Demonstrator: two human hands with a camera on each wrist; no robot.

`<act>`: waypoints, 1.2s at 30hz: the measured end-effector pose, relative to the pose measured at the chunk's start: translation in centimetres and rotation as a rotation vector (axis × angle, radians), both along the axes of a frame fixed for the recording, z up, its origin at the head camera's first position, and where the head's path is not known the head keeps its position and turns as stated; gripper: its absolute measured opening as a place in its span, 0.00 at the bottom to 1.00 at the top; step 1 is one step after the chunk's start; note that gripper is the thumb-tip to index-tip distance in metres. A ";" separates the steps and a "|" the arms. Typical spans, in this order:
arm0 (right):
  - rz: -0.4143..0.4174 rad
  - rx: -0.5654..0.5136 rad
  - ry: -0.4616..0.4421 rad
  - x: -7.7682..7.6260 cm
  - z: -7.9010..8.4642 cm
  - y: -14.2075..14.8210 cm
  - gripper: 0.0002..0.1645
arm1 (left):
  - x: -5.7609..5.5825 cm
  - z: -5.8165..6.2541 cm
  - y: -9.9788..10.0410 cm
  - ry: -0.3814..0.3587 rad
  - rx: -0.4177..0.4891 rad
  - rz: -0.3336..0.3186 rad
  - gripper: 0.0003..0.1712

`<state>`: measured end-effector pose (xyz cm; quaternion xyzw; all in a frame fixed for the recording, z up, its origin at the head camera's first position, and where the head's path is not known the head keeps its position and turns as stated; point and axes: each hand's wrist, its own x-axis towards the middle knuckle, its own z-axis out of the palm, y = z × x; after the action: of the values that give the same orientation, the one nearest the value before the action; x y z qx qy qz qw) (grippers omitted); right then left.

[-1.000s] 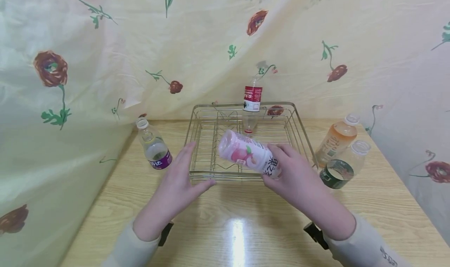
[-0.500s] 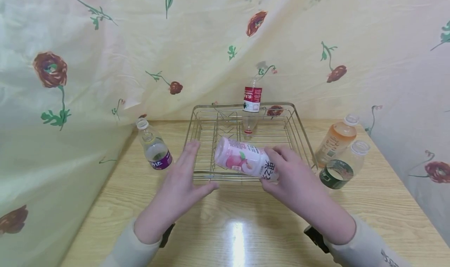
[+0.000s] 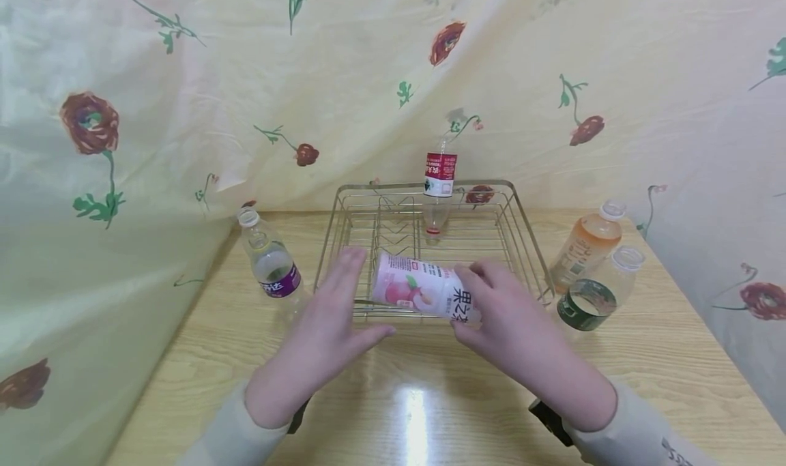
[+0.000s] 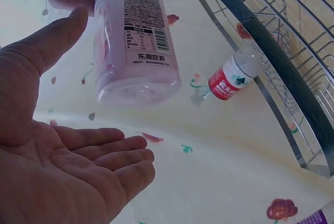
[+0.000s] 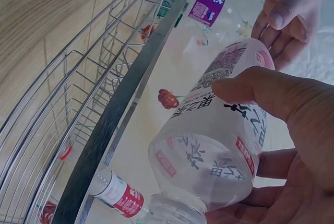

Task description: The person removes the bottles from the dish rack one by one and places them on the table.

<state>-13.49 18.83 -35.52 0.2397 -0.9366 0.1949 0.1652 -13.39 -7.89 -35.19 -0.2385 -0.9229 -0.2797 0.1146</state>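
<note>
My right hand [image 3: 512, 316] holds a plastic drink bottle [image 3: 414, 288] with a pink peach label. The bottle lies nearly level over the front of a wire dish rack [image 3: 467, 248], its base toward the left. In the right wrist view, the thumb presses the label and the fingers curl underneath; the uncapped neck [image 5: 177, 211] shows at the bottom. My left hand [image 3: 325, 323] is spread beside the base, thumb apart from the fingers. A gap separates the left palm [image 4: 68, 177] from the bottle base in the left wrist view.
A red-labelled bottle [image 3: 440, 172] stands upside down at the rack's back. Left of the rack is a purple-labelled bottle [image 3: 273, 261]. On the right stand an orange-tinted bottle [image 3: 586, 244] and a green-labelled one [image 3: 592, 302]. Flowered cloth [image 3: 344, 77] hangs behind the wooden table [image 3: 356, 398].
My right hand has lowered the peach bottle and drawn it nearer, turning it more level. My left hand has shifted right, closer to its base.
</note>
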 end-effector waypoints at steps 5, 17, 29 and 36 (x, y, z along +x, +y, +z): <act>0.003 0.028 -0.004 0.1 0.0 -0.2 0.44 | -0.1 0.2 0.9 0.044 -0.053 -0.055 0.66; 0.015 0.100 0.002 0.2 -0.6 -0.7 0.43 | -0.2 -0.6 3.5 0.265 -0.339 -0.132 0.62; 0.032 0.143 0.046 0.3 -0.8 -1.0 0.42 | -0.3 -1.7 5.1 0.409 -0.475 -0.103 0.57; 0.034 0.147 0.054 0.4 -0.9 -1.0 0.43 | -0.7 -2.9 5.4 0.514 -0.432 -0.112 0.33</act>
<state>-13.13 17.80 -36.45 0.2724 -0.9393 0.1218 0.1690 -14.05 -2.52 -38.14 -0.3704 -0.8872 -0.0142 0.2748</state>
